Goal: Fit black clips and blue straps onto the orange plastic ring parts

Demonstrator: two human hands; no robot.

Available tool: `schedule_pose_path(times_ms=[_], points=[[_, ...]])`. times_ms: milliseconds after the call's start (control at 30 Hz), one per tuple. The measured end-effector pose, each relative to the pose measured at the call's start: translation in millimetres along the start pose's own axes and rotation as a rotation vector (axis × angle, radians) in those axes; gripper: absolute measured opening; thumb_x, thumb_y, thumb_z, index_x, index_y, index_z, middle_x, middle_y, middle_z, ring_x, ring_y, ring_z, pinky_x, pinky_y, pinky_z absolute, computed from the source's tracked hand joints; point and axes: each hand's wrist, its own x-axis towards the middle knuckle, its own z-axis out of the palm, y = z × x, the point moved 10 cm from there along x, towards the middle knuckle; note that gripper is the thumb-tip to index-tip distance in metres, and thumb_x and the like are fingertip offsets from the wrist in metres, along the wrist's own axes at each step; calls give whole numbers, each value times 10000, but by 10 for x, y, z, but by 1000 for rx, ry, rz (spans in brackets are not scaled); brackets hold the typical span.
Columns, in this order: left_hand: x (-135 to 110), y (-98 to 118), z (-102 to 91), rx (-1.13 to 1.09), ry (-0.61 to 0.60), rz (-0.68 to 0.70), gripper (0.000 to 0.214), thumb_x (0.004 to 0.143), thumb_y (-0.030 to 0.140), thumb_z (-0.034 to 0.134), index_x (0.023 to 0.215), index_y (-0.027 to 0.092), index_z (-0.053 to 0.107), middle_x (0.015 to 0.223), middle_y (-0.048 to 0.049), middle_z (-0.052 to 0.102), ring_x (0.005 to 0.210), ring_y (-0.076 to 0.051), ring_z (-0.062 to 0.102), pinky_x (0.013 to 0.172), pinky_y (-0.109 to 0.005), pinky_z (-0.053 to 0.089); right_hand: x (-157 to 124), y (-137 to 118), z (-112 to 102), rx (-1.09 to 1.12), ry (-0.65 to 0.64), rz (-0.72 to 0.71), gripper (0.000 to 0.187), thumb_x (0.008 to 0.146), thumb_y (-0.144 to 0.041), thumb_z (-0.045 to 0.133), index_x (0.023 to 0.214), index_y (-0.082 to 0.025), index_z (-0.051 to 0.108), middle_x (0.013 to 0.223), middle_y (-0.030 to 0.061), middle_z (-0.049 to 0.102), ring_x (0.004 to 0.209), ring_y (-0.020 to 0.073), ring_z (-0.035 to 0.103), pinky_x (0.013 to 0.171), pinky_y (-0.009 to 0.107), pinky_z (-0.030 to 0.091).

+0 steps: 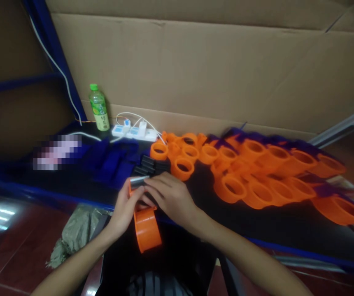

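Observation:
Close to my body, over the table's front edge, my left hand is closed round the upper part of an orange plastic piece with a round ring hanging below it. A small black block with a silvery edge sits at the top of that piece. My right hand is bent over it, thumb and fingers closed at the block's right end. My fingers partly hide how the two parts meet. Just beyond the hands lie several black blocks, blurred.
Several orange ring pieces spread over the black tabletop to the right, some with dark purple parts. Blue parts lie left. Behind stand a green-capped bottle and a white power strip with cables, before a cardboard wall.

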Motion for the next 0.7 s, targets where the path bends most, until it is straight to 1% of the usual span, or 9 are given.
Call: schedule_pose_path(times_ms=[67, 133, 200, 267, 367, 467, 533, 600, 700], points=[[1, -10, 12, -103, -2, -58, 378, 834, 444, 704, 1067, 198, 534, 632, -7, 711, 558, -227, 724, 522, -285, 568, 86, 35, -5, 24, -16, -5, 221, 1009, -260, 534, 1072, -199, 737, 968, 67, 757, 842, 173, 675, 800, 311, 536], [0, -13, 26, -179, -4, -109, 375, 835, 468, 685, 1040, 190, 541, 588, -8, 692, 500, -216, 693, 486, -283, 550, 260, 174, -8, -1, -11, 48, 236, 1012, -290, 526, 1093, -211, 734, 975, 53, 757, 831, 164, 672, 784, 300, 525], [1, -4, 15, -223, 13, -136, 402, 831, 504, 673, 1034, 174, 565, 591, -16, 693, 466, -199, 666, 480, -288, 550, 499, 346, 55, -124, -37, 94, 264, 1008, -299, 527, 1167, -207, 716, 1034, 67, 751, 927, 193, 663, 804, 319, 511], [0, -16, -4, -254, 31, -168, 448, 826, 545, 661, 1041, 156, 598, 603, -24, 697, 461, -190, 657, 511, -312, 570, 742, 491, 234, -282, -140, 85, 310, 983, -258, 554, 1253, -179, 684, 1107, 106, 736, 1077, 248, 618, 857, 358, 490], [-19, -99, -15, -316, 38, -266, 518, 839, 601, 619, 1044, 127, 654, 560, -24, 667, 492, -197, 665, 570, -334, 596, 975, 656, 567, -378, -321, 35, 280, 917, -117, 588, 1153, -148, 735, 1079, 134, 736, 1087, 264, 600, 912, 378, 456], [-41, -165, -3, -411, 33, -335, 550, 866, 606, 580, 1040, 98, 696, 493, 2, 597, 467, -169, 621, 611, -338, 610, 1074, 735, 723, -352, -376, 9, 233, 855, -43, 621, 989, -155, 775, 996, 110, 744, 1029, 243, 617, 915, 358, 444], [-46, -176, 9, -442, 24, -345, 563, 874, 604, 571, 1045, 86, 708, 479, 12, 569, 444, -155, 587, 615, -344, 612, 1116, 754, 722, -319, -370, -1, 205, 858, -55, 632, 950, -169, 776, 991, 87, 745, 1020, 219, 622, 926, 339, 443], [-43, -175, 17, -442, 13, -345, 578, 872, 613, 565, 1047, 83, 713, 479, 9, 564, 444, -157, 583, 613, -350, 612, 1156, 760, 660, -285, -360, -12, 199, 890, -86, 622, 976, -188, 769, 1028, 63, 742, 1030, 190, 624, 947, 324, 443], [-35, -173, 38, -436, -21, -354, 588, 861, 629, 560, 1029, 89, 722, 475, 7, 547, 447, -162, 579, 593, -348, 602, 1204, 786, 402, -112, -265, 36, 162, 917, -139, 621, 987, -186, 760, 1020, 49, 737, 985, 164, 636, 931, 311, 466]])
